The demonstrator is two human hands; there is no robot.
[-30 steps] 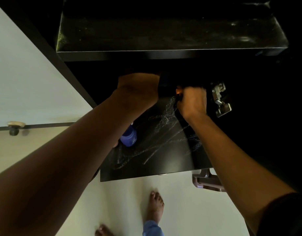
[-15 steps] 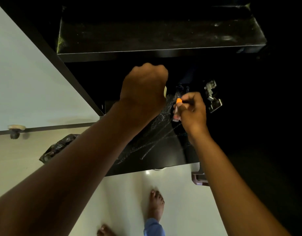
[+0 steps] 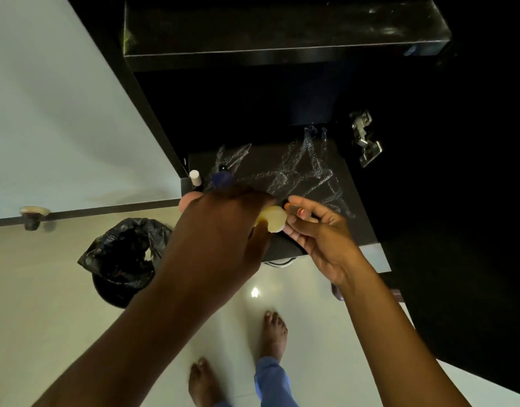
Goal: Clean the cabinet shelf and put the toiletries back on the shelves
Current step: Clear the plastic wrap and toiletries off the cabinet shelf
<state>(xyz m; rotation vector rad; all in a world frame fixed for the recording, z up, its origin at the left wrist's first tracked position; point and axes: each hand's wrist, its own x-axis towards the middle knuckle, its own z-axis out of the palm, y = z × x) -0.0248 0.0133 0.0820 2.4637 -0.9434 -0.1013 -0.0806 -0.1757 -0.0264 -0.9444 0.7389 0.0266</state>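
Note:
The black lower shelf (image 3: 308,174) is streaked with white smears. At its left end stand a white-capped bottle (image 3: 195,177) and a blue bottle (image 3: 222,179). My left hand (image 3: 223,230) hovers over the shelf's front edge, closed on a pale yellow round object (image 3: 274,219). My right hand (image 3: 320,233) is next to it, palm up, with its fingertips touching the yellow object. A small orange-capped tube (image 3: 300,212) is pinched in its fingers. The upper shelf (image 3: 282,30) is dusty and carries nothing visible.
The white cabinet door (image 3: 62,113) with a round knob (image 3: 32,214) stands open on the left. A black-bagged bin (image 3: 126,259) sits on the pale floor (image 3: 62,304) below. A metal hinge (image 3: 365,139) sticks out on the cabinet's right wall. My bare feet are underneath.
Both hands have drawn back from deep in the cabinet to the lower shelf's front edge. The left hand now shows a yellow object. The view has tilted down, revealing the bin.

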